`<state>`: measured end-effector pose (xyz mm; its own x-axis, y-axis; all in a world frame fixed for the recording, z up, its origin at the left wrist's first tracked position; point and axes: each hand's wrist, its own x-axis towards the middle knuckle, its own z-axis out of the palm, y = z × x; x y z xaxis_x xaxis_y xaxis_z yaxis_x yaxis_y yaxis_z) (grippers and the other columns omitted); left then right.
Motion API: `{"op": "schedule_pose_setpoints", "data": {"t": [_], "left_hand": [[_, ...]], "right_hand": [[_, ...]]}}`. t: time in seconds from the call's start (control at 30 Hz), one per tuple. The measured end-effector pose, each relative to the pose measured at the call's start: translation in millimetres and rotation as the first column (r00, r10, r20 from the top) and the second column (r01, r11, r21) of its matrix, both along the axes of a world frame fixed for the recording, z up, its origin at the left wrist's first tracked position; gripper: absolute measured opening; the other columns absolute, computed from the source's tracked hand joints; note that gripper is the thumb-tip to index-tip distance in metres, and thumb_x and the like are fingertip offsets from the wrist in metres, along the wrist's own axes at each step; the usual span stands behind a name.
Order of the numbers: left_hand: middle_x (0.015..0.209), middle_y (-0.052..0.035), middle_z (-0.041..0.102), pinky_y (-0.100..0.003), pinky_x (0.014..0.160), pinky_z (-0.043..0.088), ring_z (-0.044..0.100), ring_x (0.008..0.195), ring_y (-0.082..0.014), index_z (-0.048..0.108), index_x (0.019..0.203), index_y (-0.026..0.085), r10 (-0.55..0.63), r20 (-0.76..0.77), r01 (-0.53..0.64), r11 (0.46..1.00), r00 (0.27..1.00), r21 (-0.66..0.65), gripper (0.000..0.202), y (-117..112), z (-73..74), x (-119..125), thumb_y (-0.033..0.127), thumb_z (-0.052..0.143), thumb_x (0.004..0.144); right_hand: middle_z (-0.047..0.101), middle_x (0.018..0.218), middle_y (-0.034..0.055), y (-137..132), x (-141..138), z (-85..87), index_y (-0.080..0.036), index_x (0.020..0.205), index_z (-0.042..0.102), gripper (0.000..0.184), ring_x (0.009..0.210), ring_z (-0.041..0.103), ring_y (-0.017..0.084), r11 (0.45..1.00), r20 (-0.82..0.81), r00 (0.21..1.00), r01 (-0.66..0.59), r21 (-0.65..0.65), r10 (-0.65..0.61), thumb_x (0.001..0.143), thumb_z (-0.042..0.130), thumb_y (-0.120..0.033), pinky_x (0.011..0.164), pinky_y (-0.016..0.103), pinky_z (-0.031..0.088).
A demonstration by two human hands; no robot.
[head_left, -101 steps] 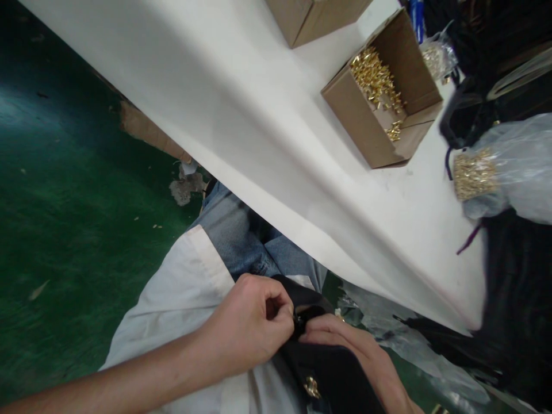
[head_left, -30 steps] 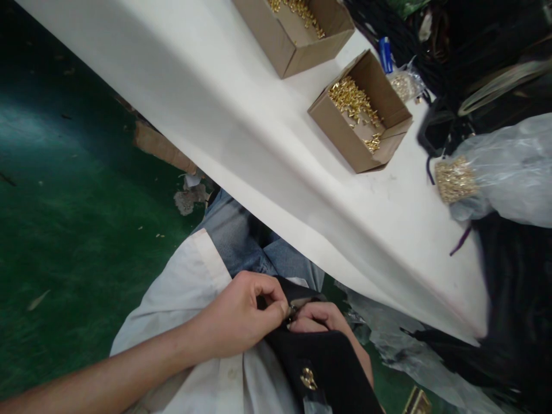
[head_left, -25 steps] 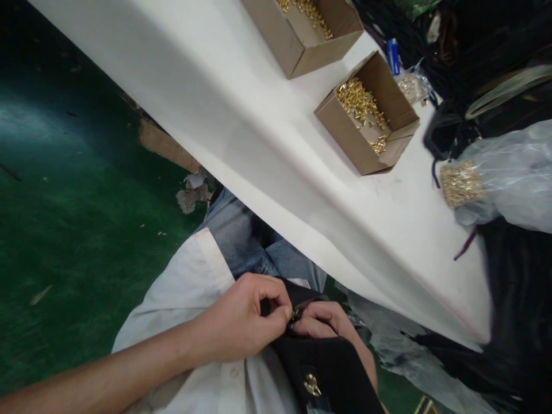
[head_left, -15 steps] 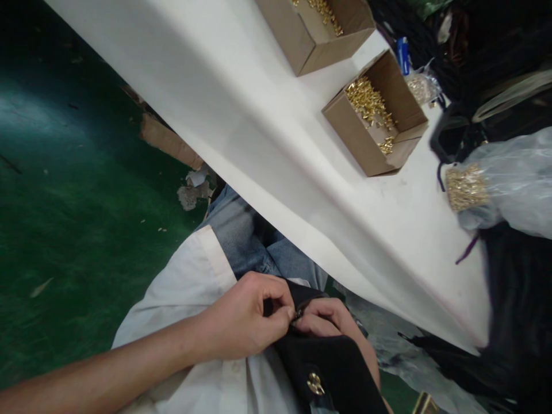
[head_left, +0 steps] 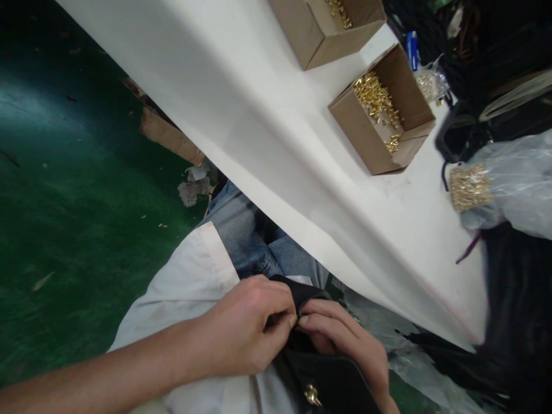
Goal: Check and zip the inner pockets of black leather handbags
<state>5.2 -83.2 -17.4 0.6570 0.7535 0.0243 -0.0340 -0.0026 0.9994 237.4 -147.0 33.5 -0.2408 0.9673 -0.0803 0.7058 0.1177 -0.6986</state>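
My left hand [head_left: 252, 325] and my right hand [head_left: 345, 342] meet fingertip to fingertip over a black bag [head_left: 332, 382] that lies in my lap, below the table edge. Both hands are closed in a pinch on a small part at the bag's top edge; the part itself is hidden by my fingers. A gold clasp [head_left: 312, 395] shows on the bag's front. On the white table [head_left: 267, 115] stands an open cardboard box [head_left: 382, 109] of small gold metal fittings.
A second cardboard box [head_left: 323, 26] with gold parts sits further back. A clear plastic bag [head_left: 504, 184] holding more gold fittings lies at the right among black bags and straps [head_left: 513, 287]. Green floor [head_left: 64, 190] lies to the left, with cardboard scraps [head_left: 170, 138] under the table.
My right hand has slid up over the bag so its fingers now cover the small part. The view has shifted slightly; my left hand keeps its pinch.
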Motion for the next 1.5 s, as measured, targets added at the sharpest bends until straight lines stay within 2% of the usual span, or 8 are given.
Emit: {"op": "schedule_pose_setpoints", "data": {"t": [0.1, 0.23, 0.37, 0.77, 0.97, 1.1, 1.37, 1.5], "left_hand": [[0.081, -0.0012, 0.069, -0.034, 0.078, 0.044, 0.061, 0.075, -0.0161, 0.064, 0.081, 0.018, -0.029, -0.035, 0.031, 0.998, 0.999, 0.062, 0.020, 0, 1.6, -3, 0.008, 0.059, 0.098], [0.082, -0.0015, 0.067, -0.036, 0.077, 0.043, 0.061, 0.077, -0.0172, 0.063, 0.085, 0.017, -0.055, -0.069, 0.066, 0.984, 0.996, 0.168, 0.021, 1, 3.8, -6, 0.009, 0.056, 0.102], [0.086, -0.0034, 0.066, -0.038, 0.077, 0.042, 0.060, 0.079, -0.0186, 0.064, 0.088, 0.016, -0.070, -0.117, 0.100, 0.955, 0.991, 0.280, 0.021, -2, 5.0, -7, 0.006, 0.053, 0.102], [0.085, -0.0034, 0.070, -0.037, 0.079, 0.044, 0.064, 0.079, -0.0189, 0.065, 0.089, 0.017, -0.014, -0.093, 0.030, 0.986, 0.996, 0.166, 0.022, -11, 1.9, -7, 0.012, 0.054, 0.106], [0.086, -0.0042, 0.072, -0.036, 0.081, 0.045, 0.066, 0.081, -0.0196, 0.067, 0.087, 0.017, -0.051, -0.083, 0.056, 0.997, 0.995, 0.053, 0.019, -12, 0.1, -7, 0.011, 0.058, 0.103], [0.087, -0.0033, 0.074, -0.032, 0.078, 0.046, 0.068, 0.082, -0.0179, 0.071, 0.084, 0.017, -0.032, -0.027, 0.029, 0.993, 0.999, -0.113, 0.021, -10, -1.6, -8, 0.011, 0.061, 0.102], [0.078, 0.0004, 0.071, -0.028, 0.070, 0.043, 0.063, 0.077, -0.0158, 0.074, 0.079, 0.016, 0.006, -0.072, -0.038, 0.892, 0.997, -0.450, 0.016, 2, -4.7, -3, 0.015, 0.066, 0.093], [0.076, -0.0001, 0.070, -0.028, 0.069, 0.042, 0.061, 0.076, -0.0162, 0.074, 0.079, 0.016, 0.015, -0.075, -0.051, 0.860, 0.997, -0.507, 0.016, 3, -7.2, 0, 0.021, 0.066, 0.092]], "right_hand": [[0.081, 0.109, 0.0053, 3, 1, -1.3, -0.026, 0.113, 0.075, 0.024, 0.097, 0.081, 0.016, 0.987, -0.020, 0.988, -0.151, 0.051, 0.152, 0.102, 0.066, -0.007, 0.087, 0.020, 0.063], [0.082, 0.108, 0.0049, 9, 5, -6.2, -0.026, 0.125, 0.071, 0.028, 0.096, 0.082, 0.016, 0.969, 0.016, 0.980, -0.197, 0.150, 0.197, 0.102, 0.068, -0.009, 0.083, 0.018, 0.065], [0.080, 0.115, 0.0067, 8, 7, -3.1, -0.026, 0.135, 0.070, 0.034, 0.100, 0.082, 0.015, 0.961, 0.096, 0.962, -0.263, 0.086, 0.255, 0.108, 0.056, -0.010, 0.082, 0.017, 0.064], [0.080, 0.116, 0.0091, 6, 6, 3.2, -0.023, 0.135, 0.072, 0.032, 0.100, 0.081, 0.017, 0.950, 0.188, 0.938, -0.308, 0.054, 0.293, 0.110, 0.054, -0.015, 0.082, 0.020, 0.066], [0.083, 0.117, 0.0077, 2, 7, 8.1, -0.027, 0.135, 0.075, 0.037, 0.101, 0.084, 0.022, 0.954, 0.193, 0.943, -0.290, 0.078, 0.271, 0.101, 0.070, -0.012, 0.088, 0.025, 0.068], [0.083, 0.113, 0.0060, 4, 3, 2.6, -0.027, 0.135, 0.075, 0.037, 0.096, 0.083, 0.018, 0.956, 0.122, 0.956, -0.278, 0.091, 0.267, 0.101, 0.071, -0.011, 0.084, 0.020, 0.067], [0.082, 0.123, 0.0046, 11, 11, -7.1, -0.030, 0.137, 0.071, 0.036, 0.111, 0.082, 0.020, 0.976, -0.003, 0.977, -0.212, -0.041, 0.212, 0.104, 0.073, -0.016, 0.098, 0.024, 0.067], [0.081, 0.123, 0.0049, 10, 13, -6.1, -0.031, 0.133, 0.074, 0.030, 0.110, 0.083, 0.020, 0.979, -0.006, 0.982, -0.188, -0.081, 0.188, 0.106, 0.071, -0.020, 0.097, 0.023, 0.068]]}}
